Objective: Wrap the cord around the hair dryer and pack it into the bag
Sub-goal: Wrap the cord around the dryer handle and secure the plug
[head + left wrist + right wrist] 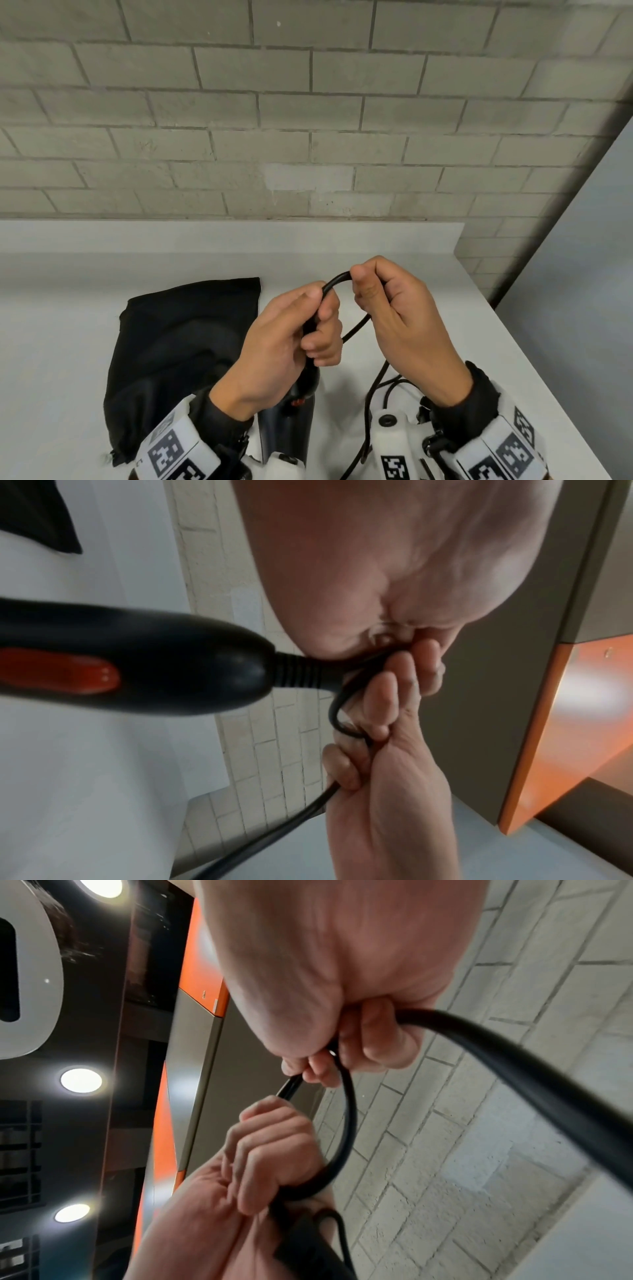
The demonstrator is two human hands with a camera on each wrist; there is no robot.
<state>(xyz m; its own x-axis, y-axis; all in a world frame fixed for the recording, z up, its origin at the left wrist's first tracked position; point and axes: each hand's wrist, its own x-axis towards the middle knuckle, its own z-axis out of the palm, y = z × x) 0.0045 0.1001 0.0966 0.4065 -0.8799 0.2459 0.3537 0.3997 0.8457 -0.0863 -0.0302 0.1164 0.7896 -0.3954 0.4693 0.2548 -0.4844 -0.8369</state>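
Note:
The black hair dryer (291,421) with an orange switch (65,670) stands near the table's front edge, its handle end pointing up. My left hand (291,339) grips the ribbed cord collar (301,673) at the top of the handle. My right hand (387,305) pinches the black cord (337,278) a short way along, so a small loop arches between the two hands. The rest of the cord (373,390) hangs down to the table at the front right. The black cloth bag (178,346) lies flat to the left of the dryer.
A white table (479,342) runs up to a grey brick wall (308,120), with its right edge close beside my right arm. Orange and grey cabinets (565,723) and ceiling lights (81,1080) show in the wrist views.

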